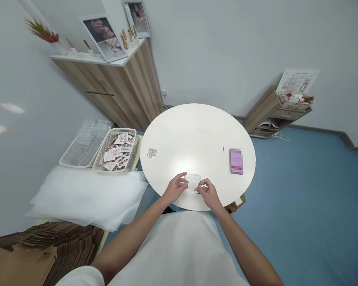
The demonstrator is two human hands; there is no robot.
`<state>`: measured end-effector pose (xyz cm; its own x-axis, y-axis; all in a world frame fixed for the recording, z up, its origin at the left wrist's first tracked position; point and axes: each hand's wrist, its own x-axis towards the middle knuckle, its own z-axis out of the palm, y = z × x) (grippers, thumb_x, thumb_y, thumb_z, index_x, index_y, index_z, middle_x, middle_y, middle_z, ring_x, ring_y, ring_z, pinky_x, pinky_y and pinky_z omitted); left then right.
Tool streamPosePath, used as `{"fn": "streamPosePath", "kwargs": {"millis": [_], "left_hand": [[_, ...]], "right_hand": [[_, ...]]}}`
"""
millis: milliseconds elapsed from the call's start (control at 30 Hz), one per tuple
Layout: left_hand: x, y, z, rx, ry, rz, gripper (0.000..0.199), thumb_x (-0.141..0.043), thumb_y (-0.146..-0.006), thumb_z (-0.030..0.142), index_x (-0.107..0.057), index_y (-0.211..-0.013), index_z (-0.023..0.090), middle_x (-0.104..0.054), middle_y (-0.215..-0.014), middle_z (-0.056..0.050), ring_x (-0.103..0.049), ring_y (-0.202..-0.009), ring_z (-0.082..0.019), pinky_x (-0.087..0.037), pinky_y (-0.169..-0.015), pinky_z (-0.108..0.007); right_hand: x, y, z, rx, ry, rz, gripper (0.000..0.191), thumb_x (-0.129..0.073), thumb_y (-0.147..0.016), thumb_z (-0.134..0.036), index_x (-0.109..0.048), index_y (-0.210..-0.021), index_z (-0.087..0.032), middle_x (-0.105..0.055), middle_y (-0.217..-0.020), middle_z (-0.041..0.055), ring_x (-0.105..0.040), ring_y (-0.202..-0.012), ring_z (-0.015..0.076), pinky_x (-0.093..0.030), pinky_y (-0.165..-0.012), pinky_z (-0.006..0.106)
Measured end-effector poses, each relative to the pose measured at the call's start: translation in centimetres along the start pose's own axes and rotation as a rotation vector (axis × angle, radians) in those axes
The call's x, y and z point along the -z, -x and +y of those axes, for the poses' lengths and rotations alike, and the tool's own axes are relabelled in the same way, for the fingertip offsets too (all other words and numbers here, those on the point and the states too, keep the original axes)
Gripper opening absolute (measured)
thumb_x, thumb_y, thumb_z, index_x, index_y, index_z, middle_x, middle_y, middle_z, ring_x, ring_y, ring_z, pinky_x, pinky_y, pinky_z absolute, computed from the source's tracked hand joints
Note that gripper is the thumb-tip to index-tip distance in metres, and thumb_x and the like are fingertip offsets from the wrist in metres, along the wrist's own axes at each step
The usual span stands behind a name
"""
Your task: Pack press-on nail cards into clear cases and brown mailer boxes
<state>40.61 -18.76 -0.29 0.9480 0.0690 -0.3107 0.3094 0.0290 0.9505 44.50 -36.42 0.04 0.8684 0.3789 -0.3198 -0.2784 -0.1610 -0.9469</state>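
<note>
A small clear plastic box (193, 181) is held between my two hands near the front edge of the round white table (193, 127). My left hand (176, 188) grips its left side between thumb and fingers. On the opposite side my right hand (208, 192) pinches the box's right edge. Whether its lid is up or down I cannot make out. To the left on the table lies a small set of pinkish press-on nails (152, 153). A purple packet (236, 161), blurred out, lies at the right, with a tiny dark item (223, 149) beside it.
Left of the table, a white basket (116, 170) holds several printed cards, and another basket (74, 164) holds clear boxes. White sheets (86, 194) and folded cardboard (47, 254) lie nearer me. A wooden cabinet (113, 87) and a small shelf unit (265, 109) stand along the wall.
</note>
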Motion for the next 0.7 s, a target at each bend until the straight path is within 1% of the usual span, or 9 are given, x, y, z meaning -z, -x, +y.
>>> {"fn": "streamPosePath", "kwargs": {"millis": [100,167,233,300,367,467,533,600,700], "left_hand": [[-0.4,-0.9,0.0,0.052,0.048,0.022,0.053,-0.061,-0.072,0.034,-0.045,-0.12,0.02,-0.056,-0.086,-0.003,-0.059,-0.072,-0.012,-0.047,-0.074,-0.032],[-0.4,-1.3,0.1,0.082,0.062,0.003,0.053,-0.061,-0.072,0.035,-0.045,-0.119,0.02,-0.055,-0.085,-0.002,-0.059,-0.072,-0.013,-0.048,-0.076,-0.033],[-0.2,-1.6,0.2,0.1,0.055,-0.035,0.051,-0.061,-0.072,0.036,-0.046,-0.119,0.021,-0.054,-0.086,-0.002,-0.059,-0.074,-0.013,-0.047,-0.078,-0.034],[0.0,-1.7,0.4,0.109,0.035,-0.071,0.05,-0.06,-0.073,0.037,-0.047,-0.119,0.021,-0.053,-0.088,-0.002,-0.059,-0.074,-0.012,-0.046,-0.08,-0.035],[0.4,-1.8,0.7,0.101,0.017,-0.122,0.055,-0.061,-0.073,0.037,-0.043,-0.122,0.022,-0.053,-0.093,-0.004,-0.058,-0.076,-0.013,-0.046,-0.081,-0.036],[1.3,-1.8,1.0,0.041,-0.026,-0.21,0.086,-0.073,-0.06,0.031,-0.029,-0.133,0.028,-0.049,-0.108,-0.007,-0.056,-0.086,-0.014,-0.043,-0.086,-0.038],[2.1,-1.9,1.2,0.002,-0.066,-0.243,0.103,-0.079,-0.051,0.027,-0.02,-0.136,0.032,-0.047,-0.112,-0.007,-0.055,-0.089,-0.015,-0.041,-0.088,-0.039],[2.7,-2.2,1.3,-0.017,-0.095,-0.26,0.103,-0.079,-0.051,0.027,-0.021,-0.136,0.032,-0.047,-0.109,-0.006,-0.054,-0.086,-0.013,-0.042,-0.088,-0.039],[3.3,-2.7,1.5,-0.043,-0.108,-0.286,0.089,-0.075,-0.056,0.027,-0.03,-0.133,0.028,-0.048,-0.103,-0.004,-0.054,-0.082,-0.012,-0.044,-0.085,-0.038]], "right_hand": [[1.8,-0.5,-0.2,0.156,0.251,-0.041,0.03,-0.061,-0.068,-0.038,-0.048,-0.091,-0.024,-0.052,-0.109,0.0074,-0.055,-0.097,0.0217,-0.046,-0.08,0.039],[2.8,-0.8,-0.5,0.255,0.4,-0.115,0.044,-0.067,-0.063,-0.036,-0.048,-0.101,-0.025,-0.038,-0.13,0.0093,-0.041,-0.117,0.0255,-0.042,-0.089,0.042],[3.4,-1.2,-0.9,0.299,0.495,-0.217,0.053,-0.069,-0.061,-0.035,-0.047,-0.109,-0.026,-0.027,-0.14,0.0084,-0.031,-0.125,0.0258,-0.039,-0.093,0.043],[3.6,-1.7,-1.1,0.319,0.543,-0.279,0.05,-0.067,-0.064,-0.033,-0.047,-0.11,-0.026,-0.028,-0.14,0.0075,-0.031,-0.126,0.0241,-0.037,-0.095,0.043],[3.4,-2.0,-1.3,0.335,0.554,-0.269,0.045,-0.065,-0.066,-0.03,-0.049,-0.107,-0.025,-0.034,-0.138,0.0072,-0.034,-0.125,0.0226,-0.036,-0.097,0.042],[2.8,-2.3,-1.6,0.344,0.516,-0.184,0.043,-0.066,-0.065,-0.028,-0.051,-0.106,-0.025,-0.039,-0.135,0.0074,-0.038,-0.123,0.0228,-0.035,-0.097,0.042],[2.4,-2.3,-2.0,0.338,0.472,-0.132,0.045,-0.067,-0.062,-0.028,-0.053,-0.104,-0.025,-0.041,-0.133,0.0071,-0.039,-0.122,0.0237,-0.035,-0.097,0.042],[1.9,-2.2,-2.5,0.331,0.428,-0.102,0.044,-0.068,-0.06,-0.028,-0.055,-0.102,-0.025,-0.043,-0.132,0.0066,-0.041,-0.12,0.0246,-0.036,-0.096,0.042],[1.3,-2.1,-3.2,0.329,0.389,-0.073,0.043,-0.069,-0.058,-0.028,-0.058,-0.1,-0.025,-0.046,-0.13,0.0066,-0.043,-0.118,0.026,-0.036,-0.095,0.044]]}}
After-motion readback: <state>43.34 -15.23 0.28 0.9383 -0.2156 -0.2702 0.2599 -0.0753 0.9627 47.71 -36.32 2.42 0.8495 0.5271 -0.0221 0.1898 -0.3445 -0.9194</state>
